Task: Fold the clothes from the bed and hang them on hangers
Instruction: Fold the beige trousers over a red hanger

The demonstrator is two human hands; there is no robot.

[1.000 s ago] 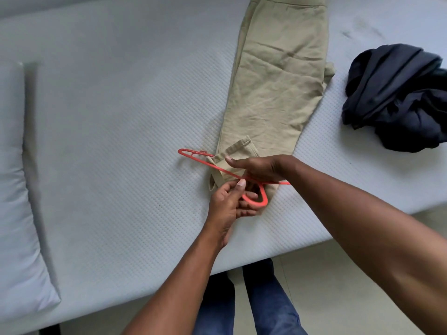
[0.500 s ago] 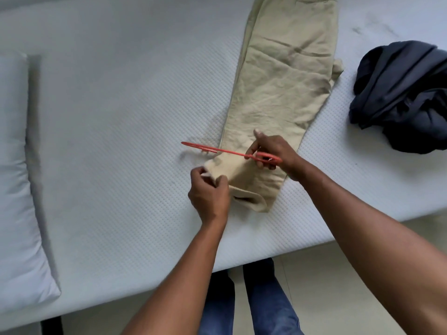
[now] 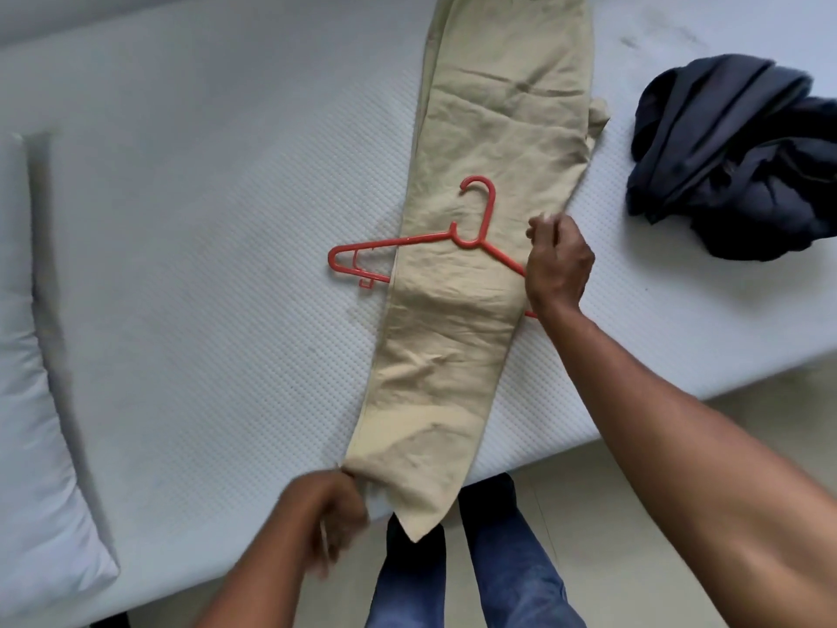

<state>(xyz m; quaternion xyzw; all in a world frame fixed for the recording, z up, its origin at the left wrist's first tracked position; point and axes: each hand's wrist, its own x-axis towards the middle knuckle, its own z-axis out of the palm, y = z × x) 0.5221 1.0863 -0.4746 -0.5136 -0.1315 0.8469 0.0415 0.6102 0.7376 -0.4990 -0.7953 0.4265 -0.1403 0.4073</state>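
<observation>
Hanging step, trousers half threaded. The trousers (image 3: pixel 457 355), folded lengthwise, lie across the bed (image 3: pixel 204 219) from its far edge to its near edge, where the hem end overhangs. The hanger (image 3: pixel 471 240) lies flat mid-length on them. Its upper arms and hook rest on top of the cloth, and its lower bar runs under the cloth at the left edge, so the legs pass through the frame.

The left hand (image 3: pixel 330 505), blurred, is curled at the hem's left corner by the near edge and appears to pinch it. The right hand (image 3: pixel 559 265) is curled over the hanger's right arm at the trousers' right edge. It appears to grip the arm, though the fingers underneath are hidden.

Dark clothes (image 3: pixel 733 165) lie heaped towards the right edge, not yet folded. A pillow (image 3: pixel 27 401) lies at the left edge.

Judged next move: centre the lower bar at the legs' midpoint, with the hanger held steady, then turn the hem end over towards the waist. The cloth looks limp and creased, so uneven halves may slide off the bar when lifted.
</observation>
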